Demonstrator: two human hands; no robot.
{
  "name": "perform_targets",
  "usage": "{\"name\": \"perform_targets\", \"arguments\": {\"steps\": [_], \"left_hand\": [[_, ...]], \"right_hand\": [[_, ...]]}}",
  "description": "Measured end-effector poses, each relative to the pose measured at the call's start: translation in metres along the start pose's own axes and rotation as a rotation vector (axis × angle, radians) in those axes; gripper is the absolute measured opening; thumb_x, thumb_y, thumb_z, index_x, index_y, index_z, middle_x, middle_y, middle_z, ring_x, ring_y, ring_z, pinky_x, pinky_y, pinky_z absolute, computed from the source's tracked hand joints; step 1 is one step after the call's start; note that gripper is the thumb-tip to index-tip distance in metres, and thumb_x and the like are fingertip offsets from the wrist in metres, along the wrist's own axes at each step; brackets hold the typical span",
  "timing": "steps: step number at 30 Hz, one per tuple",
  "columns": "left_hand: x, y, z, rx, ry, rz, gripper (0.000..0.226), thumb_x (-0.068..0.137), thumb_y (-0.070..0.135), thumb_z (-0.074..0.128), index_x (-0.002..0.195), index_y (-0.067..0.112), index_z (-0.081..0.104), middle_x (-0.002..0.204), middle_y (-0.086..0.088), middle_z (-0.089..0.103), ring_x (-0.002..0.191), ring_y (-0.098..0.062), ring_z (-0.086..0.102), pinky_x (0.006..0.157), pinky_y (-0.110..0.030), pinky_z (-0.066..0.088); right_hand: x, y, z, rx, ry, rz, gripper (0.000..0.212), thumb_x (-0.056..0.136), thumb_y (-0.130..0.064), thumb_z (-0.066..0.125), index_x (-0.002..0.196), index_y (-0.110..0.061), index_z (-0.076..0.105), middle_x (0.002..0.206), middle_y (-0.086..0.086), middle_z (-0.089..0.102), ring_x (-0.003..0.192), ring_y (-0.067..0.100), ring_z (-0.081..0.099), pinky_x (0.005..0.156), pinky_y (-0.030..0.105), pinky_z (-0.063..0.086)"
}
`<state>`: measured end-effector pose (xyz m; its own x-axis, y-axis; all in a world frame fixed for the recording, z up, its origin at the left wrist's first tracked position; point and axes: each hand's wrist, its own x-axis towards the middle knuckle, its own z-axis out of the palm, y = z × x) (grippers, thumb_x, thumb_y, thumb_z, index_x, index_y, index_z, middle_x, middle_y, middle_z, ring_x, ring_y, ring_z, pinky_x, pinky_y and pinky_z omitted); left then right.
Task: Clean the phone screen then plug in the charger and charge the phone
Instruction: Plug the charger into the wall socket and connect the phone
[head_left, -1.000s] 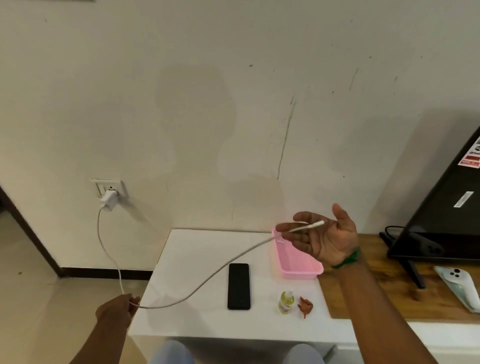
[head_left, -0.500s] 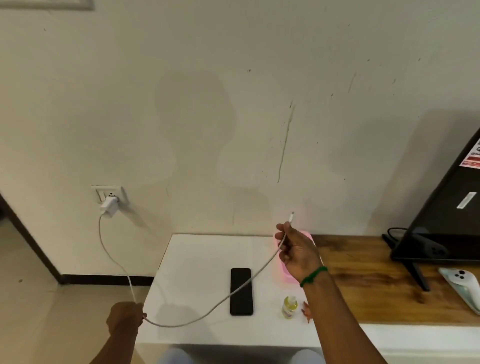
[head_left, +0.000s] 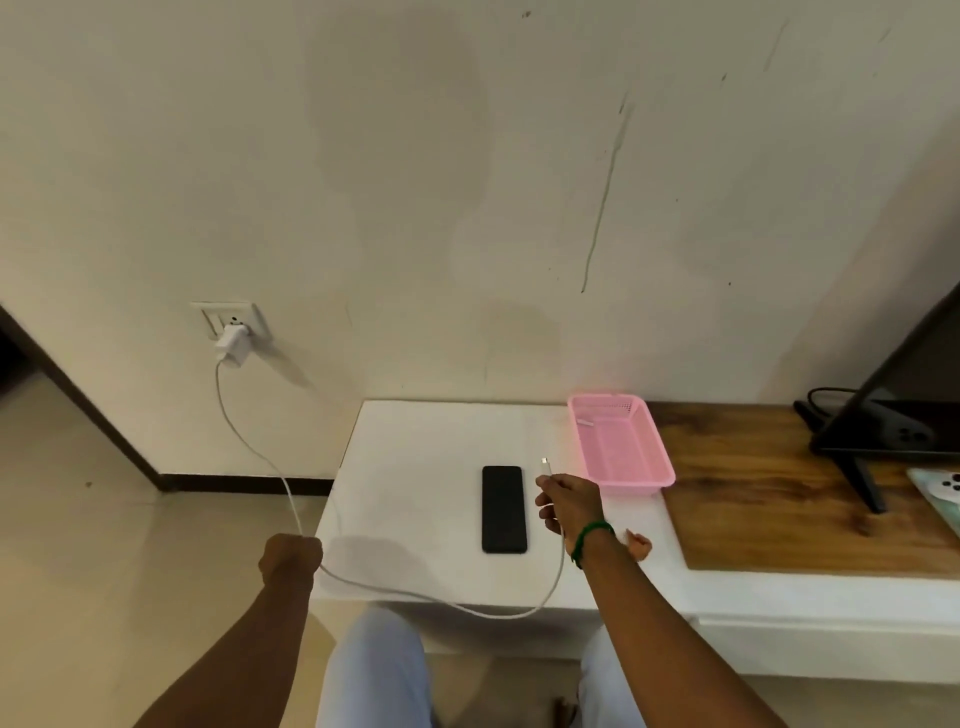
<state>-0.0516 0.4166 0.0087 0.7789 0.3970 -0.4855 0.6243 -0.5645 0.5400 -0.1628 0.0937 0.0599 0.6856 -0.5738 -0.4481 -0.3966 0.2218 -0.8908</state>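
A black phone (head_left: 503, 509) lies flat, screen up, on the white table (head_left: 415, 467). A white charger brick (head_left: 232, 343) sits plugged into the wall socket (head_left: 228, 318). Its white cable (head_left: 260, 447) hangs down to my left hand (head_left: 291, 557), which is closed around it off the table's left edge. From there the cable loops along the table's front edge up to my right hand (head_left: 566, 506), which pinches the connector end (head_left: 544, 464) just right of the phone, tip pointing up.
A pink plastic basket (head_left: 644, 478) stands behind my right hand, with a small white item inside. An orange-brown cloth (head_left: 640, 545) peeks out beside my right wrist. A wooden board (head_left: 779, 493), a dark TV (head_left: 904, 405) and a white controller (head_left: 943, 491) fill the right side.
My right hand came down with the connector from above the basket to beside the phone. The cable now sags lower along the table's front. The view tilted downward.
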Motion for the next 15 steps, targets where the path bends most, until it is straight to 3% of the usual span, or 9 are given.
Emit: {"name": "perform_targets", "arguments": {"steps": [2, 5, 8, 10, 12, 13, 15], "left_hand": [[-0.001, 0.006, 0.003, -0.034, 0.014, -0.013, 0.019, 0.083, 0.005, 0.058, 0.087, -0.012, 0.062, 0.081, -0.024, 0.062, 0.084, -0.042, 0.065, 0.071, -0.041, 0.051], [-0.016, 0.022, 0.016, -0.008, 0.160, 0.016, 0.037, 0.084, 0.011, 0.059, 0.115, -0.008, 0.051, 0.117, -0.029, 0.052, 0.109, -0.044, 0.052, 0.088, -0.048, 0.046], [-0.034, 0.047, 0.041, -0.023, 0.236, 0.330, 0.043, 0.082, 0.005, 0.060, 0.124, -0.005, 0.053, 0.125, -0.027, 0.052, 0.117, -0.041, 0.048, 0.097, -0.046, 0.041], [-0.043, 0.063, 0.064, -0.028, 0.097, 0.504, 0.038, 0.085, 0.005, 0.058, 0.123, 0.000, 0.059, 0.123, -0.020, 0.059, 0.118, -0.034, 0.052, 0.101, -0.036, 0.037], [-0.052, 0.079, 0.087, -0.077, -0.112, 0.523, 0.023, 0.087, 0.007, 0.058, 0.108, 0.008, 0.067, 0.110, -0.012, 0.065, 0.106, -0.028, 0.058, 0.095, -0.030, 0.041], [-0.057, 0.087, 0.100, -0.121, -0.218, 0.490, 0.012, 0.087, 0.008, 0.059, 0.090, 0.014, 0.069, 0.097, -0.009, 0.064, 0.095, -0.024, 0.059, 0.087, -0.028, 0.043], [-0.062, 0.095, 0.124, -0.206, -0.353, 0.364, 0.031, 0.085, 0.008, 0.059, 0.058, 0.022, 0.051, 0.072, -0.005, 0.053, 0.075, -0.020, 0.051, 0.069, -0.026, 0.040]], "right_hand": [[0.007, 0.006, 0.004, -0.060, 0.028, -0.004, 0.020, 0.085, -0.009, 0.062, 0.065, -0.009, 0.062, 0.057, 0.007, 0.055, 0.044, 0.015, 0.042, 0.040, 0.020, 0.037], [0.018, 0.013, 0.011, -0.173, 0.061, -0.022, 0.028, 0.080, -0.007, 0.064, 0.052, -0.011, 0.057, 0.052, 0.005, 0.052, 0.045, 0.016, 0.040, 0.046, 0.024, 0.034], [0.029, 0.017, 0.021, -0.262, 0.105, -0.021, 0.031, 0.076, -0.010, 0.066, 0.046, -0.013, 0.056, 0.049, 0.003, 0.054, 0.045, 0.017, 0.044, 0.053, 0.025, 0.037], [0.037, 0.018, 0.027, -0.300, 0.128, -0.021, 0.032, 0.078, -0.013, 0.063, 0.047, -0.013, 0.057, 0.052, 0.004, 0.060, 0.048, 0.018, 0.050, 0.055, 0.025, 0.042], [0.049, 0.022, 0.034, -0.339, 0.132, -0.012, 0.030, 0.083, -0.018, 0.059, 0.054, -0.008, 0.060, 0.065, 0.012, 0.067, 0.061, 0.028, 0.061, 0.065, 0.033, 0.052], [0.055, 0.024, 0.037, -0.344, 0.130, 0.007, 0.028, 0.086, -0.020, 0.057, 0.062, -0.005, 0.062, 0.071, 0.016, 0.068, 0.068, 0.032, 0.065, 0.071, 0.038, 0.055], [0.065, 0.028, 0.041, -0.352, 0.125, 0.047, 0.029, 0.090, -0.023, 0.052, 0.073, -0.002, 0.062, 0.076, 0.018, 0.067, 0.076, 0.035, 0.068, 0.074, 0.041, 0.056]]}}
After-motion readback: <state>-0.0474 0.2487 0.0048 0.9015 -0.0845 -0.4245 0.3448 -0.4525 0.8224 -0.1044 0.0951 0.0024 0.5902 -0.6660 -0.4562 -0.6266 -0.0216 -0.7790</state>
